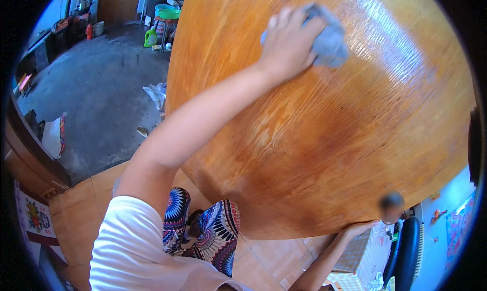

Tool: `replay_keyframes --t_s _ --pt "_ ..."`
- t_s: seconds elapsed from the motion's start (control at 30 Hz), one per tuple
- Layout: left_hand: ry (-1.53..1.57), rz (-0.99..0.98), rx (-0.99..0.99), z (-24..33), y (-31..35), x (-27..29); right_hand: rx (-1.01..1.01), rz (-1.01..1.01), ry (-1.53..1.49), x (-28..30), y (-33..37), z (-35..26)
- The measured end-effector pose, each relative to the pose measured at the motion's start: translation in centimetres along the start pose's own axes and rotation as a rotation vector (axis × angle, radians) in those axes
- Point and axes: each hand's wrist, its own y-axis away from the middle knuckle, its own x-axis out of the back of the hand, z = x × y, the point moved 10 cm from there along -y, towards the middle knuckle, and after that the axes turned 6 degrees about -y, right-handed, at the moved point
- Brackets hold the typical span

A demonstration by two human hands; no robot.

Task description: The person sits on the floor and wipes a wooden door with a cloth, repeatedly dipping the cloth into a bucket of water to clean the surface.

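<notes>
A crumpled grey-blue cloth is bunched under my left hand, pressed against the face of a large wooden tabletop. My left arm stretches far up across the glossy, grained surface, and the hand is slightly smeared by motion. Low on the right, my right hand grips the tabletop's curved near edge; some of its fingers are hidden there. Patterned trousers show below the edge, between my arms.
A blurred round dark shape overlaps the edge near my right hand. Beyond it are a checked cloth and a black chair. At the far left, a stool holds basins, with a green bottle beside it. A plastic bag lies on the grey floor.
</notes>
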Motion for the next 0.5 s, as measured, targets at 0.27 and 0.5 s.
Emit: replay_keyframes --t_s 0.27,0.5 --pt "0.004 -0.146 0.017 0.2 9.8 1.6 0.035 0.016 0.050 0.2 -0.5 1.3" --pt "-0.090 0.102 -0.032 1.3 -5.0 -0.3 0.110 0.026 0.198 0.5 -0.3 0.4"
